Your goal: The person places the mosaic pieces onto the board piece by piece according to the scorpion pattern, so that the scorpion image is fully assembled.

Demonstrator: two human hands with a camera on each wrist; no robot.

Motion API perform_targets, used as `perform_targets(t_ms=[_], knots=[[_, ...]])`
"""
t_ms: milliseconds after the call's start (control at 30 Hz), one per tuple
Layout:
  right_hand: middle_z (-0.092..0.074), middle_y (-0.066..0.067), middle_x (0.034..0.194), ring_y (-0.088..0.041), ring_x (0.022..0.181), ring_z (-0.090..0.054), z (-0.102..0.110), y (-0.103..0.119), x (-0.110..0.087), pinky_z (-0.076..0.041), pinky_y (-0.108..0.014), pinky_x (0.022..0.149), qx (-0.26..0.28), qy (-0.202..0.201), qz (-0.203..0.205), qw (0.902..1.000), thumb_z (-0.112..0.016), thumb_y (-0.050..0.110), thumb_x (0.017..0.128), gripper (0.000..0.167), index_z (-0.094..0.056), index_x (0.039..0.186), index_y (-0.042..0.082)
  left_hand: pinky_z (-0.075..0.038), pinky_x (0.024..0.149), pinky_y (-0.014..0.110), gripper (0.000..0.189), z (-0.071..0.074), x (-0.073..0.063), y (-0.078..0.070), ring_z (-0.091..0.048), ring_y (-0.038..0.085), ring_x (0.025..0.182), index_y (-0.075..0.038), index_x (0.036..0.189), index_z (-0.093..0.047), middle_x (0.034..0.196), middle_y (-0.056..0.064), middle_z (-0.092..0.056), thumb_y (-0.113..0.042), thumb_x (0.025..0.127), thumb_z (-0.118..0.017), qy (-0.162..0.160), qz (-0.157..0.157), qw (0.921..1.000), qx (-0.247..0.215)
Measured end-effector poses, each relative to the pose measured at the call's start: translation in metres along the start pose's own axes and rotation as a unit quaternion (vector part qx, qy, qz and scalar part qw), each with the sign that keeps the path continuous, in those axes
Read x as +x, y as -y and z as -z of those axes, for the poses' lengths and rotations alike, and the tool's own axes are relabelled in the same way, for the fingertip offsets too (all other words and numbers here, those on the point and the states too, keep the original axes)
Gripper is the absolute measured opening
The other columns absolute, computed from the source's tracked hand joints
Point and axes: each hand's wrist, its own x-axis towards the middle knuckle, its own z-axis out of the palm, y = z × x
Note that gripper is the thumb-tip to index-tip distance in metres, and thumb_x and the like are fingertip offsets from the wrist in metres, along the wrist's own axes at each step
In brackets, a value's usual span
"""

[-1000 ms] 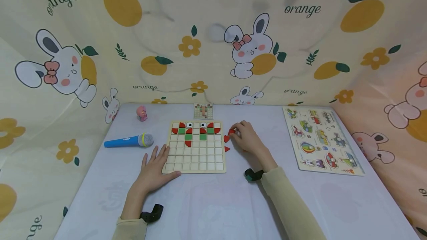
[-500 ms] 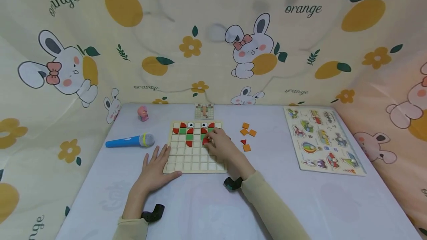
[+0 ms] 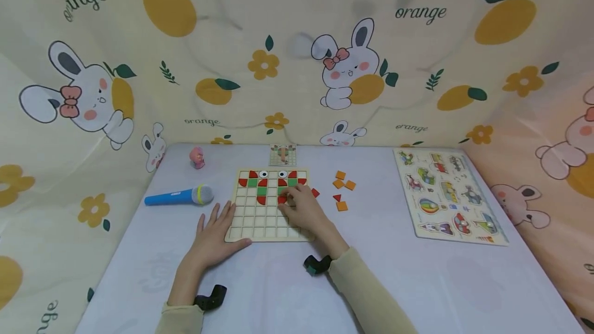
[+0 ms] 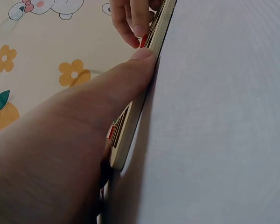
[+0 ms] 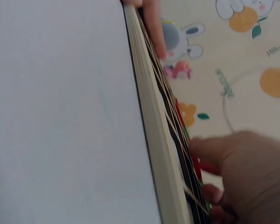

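Note:
A wooden grid board (image 3: 266,227) lies on the table, with red and green pieces and two eye pieces set in its upper cells. My left hand (image 3: 213,241) rests spread at its lower left corner, the thumb on the front edge in the left wrist view. Over the board's right half, my right hand (image 3: 303,210) pinches a red quarter-circle piece (image 3: 281,200) between thumb and fingers, right at the cell below a green square (image 3: 281,190). In the right wrist view the right fingers (image 5: 212,149) are close over the board's surface.
Right of the board lie several orange squares (image 3: 341,205), a red triangle (image 3: 337,198) and another red piece (image 3: 315,193). A pattern card (image 3: 283,155) is behind. A blue microphone (image 3: 169,198) and pink figurine (image 3: 197,157) stand left, a picture puzzle board (image 3: 419,220) far right.
My right hand has gone from the loose pieces at the right onto the board with a red piece, then drawn slightly back from it. My left hand has stayed put.

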Motion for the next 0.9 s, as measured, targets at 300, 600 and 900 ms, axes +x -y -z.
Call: perform_targets(t_ms=[300,600,900], knots=[[-0.066,-0.010,0.115,-0.024,0.104,-0.053,-0.011,0.001,-0.003,-0.050,-0.037,0.082,0.046,-0.051,-0.027,0.9973,-0.075,0.022,0.099,0.020,-0.077,0.116,0.011,0.005,0.126,0.072,0.117,0.002,-0.002,0.000,-0.002,0.045,0.163,-0.005,0.169,-0.023,0.176,0.017,-0.018,-0.075,0.088,-0.069,0.002,0.003,1.0000,0.001],[-0.064,-0.008,0.107,-0.023,0.095,-0.050,-0.018,0.005,-0.001,-0.046,-0.035,0.074,0.033,-0.076,-0.045,0.9955,-0.077,0.031,0.097,0.023,-0.077,0.111,0.013,0.005,0.125,0.073,0.116,0.002,-0.003,0.002,-0.003,0.046,0.163,-0.004,0.168,-0.023,0.176,0.018,-0.018,-0.075,0.088,-0.068,-0.002,-0.003,1.0000,0.008],[-0.065,-0.010,0.108,-0.025,0.097,-0.052,-0.016,0.011,0.000,-0.045,-0.035,0.076,0.026,-0.086,-0.059,0.9942,-0.078,0.029,0.097,0.019,-0.079,0.108,0.014,0.004,0.125,0.074,0.116,0.001,-0.001,0.001,-0.005,0.047,0.163,-0.004,0.168,-0.024,0.175,0.019,-0.020,-0.074,0.088,-0.069,-0.008,-0.008,0.9999,0.004]])
